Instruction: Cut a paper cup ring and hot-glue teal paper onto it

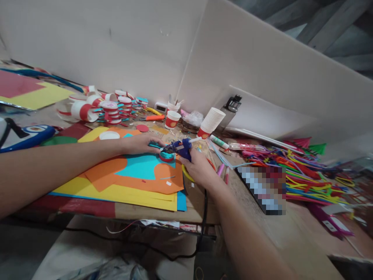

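My right hand (196,165) is closed around a blue hot glue gun (183,148) with a white glue stick in its back. The gun's nozzle points left, just above a small round red-rimmed piece with blue paper (167,156). My left hand (141,143) reaches in from the left, its fingers pinched at a blue paper piece (155,145) beside the nozzle. Whether that paper is joined to the round piece is unclear. Beneath both hands lie a light-blue sheet (138,167), orange paper (157,186) and yellow sheets (125,196).
Cut red-and-white paper cups (110,112) cluster at the back left. A cup stack (212,121), a single cup (172,120) and a grey bottle (229,114) stand near the wall. Colourful pipe cleaners (314,182) spread at right. A black cord (205,212) hangs over the table edge.
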A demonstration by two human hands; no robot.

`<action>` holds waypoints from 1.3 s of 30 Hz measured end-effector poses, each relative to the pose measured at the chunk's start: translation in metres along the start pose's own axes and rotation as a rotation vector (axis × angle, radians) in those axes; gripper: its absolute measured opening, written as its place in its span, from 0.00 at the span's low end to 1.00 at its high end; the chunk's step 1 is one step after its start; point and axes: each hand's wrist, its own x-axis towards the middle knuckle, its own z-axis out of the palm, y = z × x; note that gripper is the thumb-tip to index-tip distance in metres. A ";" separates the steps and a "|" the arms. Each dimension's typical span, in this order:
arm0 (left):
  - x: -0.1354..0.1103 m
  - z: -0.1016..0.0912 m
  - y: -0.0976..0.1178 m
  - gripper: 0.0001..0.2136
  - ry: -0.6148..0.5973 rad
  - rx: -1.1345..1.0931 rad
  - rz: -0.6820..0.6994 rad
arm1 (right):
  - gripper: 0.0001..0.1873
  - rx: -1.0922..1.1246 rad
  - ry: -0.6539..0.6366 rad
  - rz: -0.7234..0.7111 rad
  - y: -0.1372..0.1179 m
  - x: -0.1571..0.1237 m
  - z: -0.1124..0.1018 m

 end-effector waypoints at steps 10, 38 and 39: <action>-0.001 -0.001 0.002 0.20 -0.020 0.036 -0.035 | 0.13 -0.171 0.045 0.064 -0.006 -0.007 -0.009; -0.002 -0.003 0.011 0.19 -0.030 0.020 -0.052 | 0.15 -0.350 0.008 0.107 -0.025 -0.013 -0.010; -0.002 -0.003 0.013 0.19 -0.031 0.017 -0.053 | 0.15 -0.366 0.002 0.119 -0.026 -0.015 -0.012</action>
